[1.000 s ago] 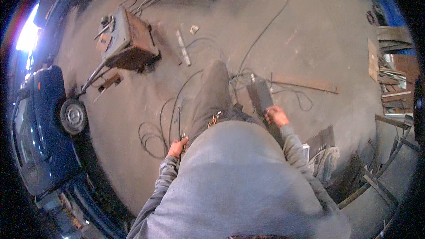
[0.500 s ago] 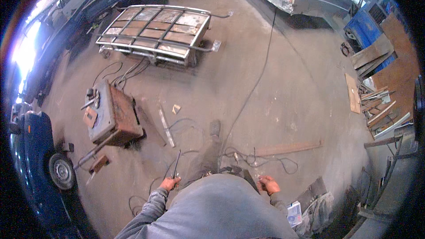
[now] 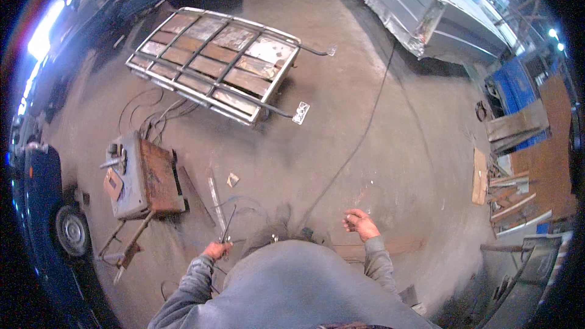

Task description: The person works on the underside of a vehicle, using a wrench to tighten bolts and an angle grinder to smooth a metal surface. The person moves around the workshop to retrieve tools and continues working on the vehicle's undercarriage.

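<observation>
Dusty brown concrete floor point(image 3: 329, 152) underfoot, crossed by a long black cable point(image 3: 368, 127) leading toward a large silver-grey metal body point(image 3: 420, 1) at the upper right. Holding a thin dark rod point(image 3: 230, 222) in the left hand point(image 3: 217, 250), in a narrow closed grip; pointing it forward, seen against a pale flat strip point(image 3: 214, 198) on the floor. Holding the right hand point(image 3: 361, 224) out, loosely curled, near a long rust-brown bar point(image 3: 402, 247); cannot tell whether pinching something small. Ahead to the left, a boxy grey-and-rust metal cabinet point(image 3: 153, 173) and a silver-framed, board-covered rack point(image 3: 196, 56).
</observation>
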The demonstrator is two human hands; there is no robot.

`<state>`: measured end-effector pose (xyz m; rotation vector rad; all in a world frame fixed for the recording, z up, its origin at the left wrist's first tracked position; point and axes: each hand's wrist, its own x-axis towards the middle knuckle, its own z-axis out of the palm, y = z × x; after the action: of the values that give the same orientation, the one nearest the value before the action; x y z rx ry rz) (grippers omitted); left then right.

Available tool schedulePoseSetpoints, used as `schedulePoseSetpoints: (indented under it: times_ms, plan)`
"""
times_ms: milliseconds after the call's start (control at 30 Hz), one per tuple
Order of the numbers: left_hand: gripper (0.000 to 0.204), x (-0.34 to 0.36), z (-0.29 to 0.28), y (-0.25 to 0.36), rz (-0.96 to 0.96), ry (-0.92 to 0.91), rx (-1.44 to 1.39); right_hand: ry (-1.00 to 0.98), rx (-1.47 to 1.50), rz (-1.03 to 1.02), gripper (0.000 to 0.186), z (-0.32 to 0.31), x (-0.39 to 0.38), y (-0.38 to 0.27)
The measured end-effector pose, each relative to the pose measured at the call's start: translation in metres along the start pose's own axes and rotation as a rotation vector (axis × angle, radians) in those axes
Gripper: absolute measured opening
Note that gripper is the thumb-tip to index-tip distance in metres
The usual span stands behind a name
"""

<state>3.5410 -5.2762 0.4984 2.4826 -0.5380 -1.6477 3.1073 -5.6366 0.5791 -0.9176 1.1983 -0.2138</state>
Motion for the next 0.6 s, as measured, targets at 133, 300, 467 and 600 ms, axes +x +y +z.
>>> schedulePoseSetpoints:
  times_ms: [133,300,467,600]
  plan:
    - [0.053,0.014,0.011,0.054,0.008,0.008,-0.221,0.104,-0.16,0.059,0.025,-0.061,0.024,0.025]
    - [0.048,0.015,0.054,0.089,-0.051,0.078,-0.366,0.043,-0.149,-0.077,0.027,-0.088,0.057,-0.05]
    - [0.054,0.008,0.149,0.105,-0.231,0.164,-0.526,-0.302,-0.405,-0.467,0.033,-0.082,0.096,-0.256]
    - [0.061,-0.03,0.242,0.17,-0.247,0.262,-0.632,-0.633,-0.761,-0.534,0.031,-0.063,0.142,-0.367]
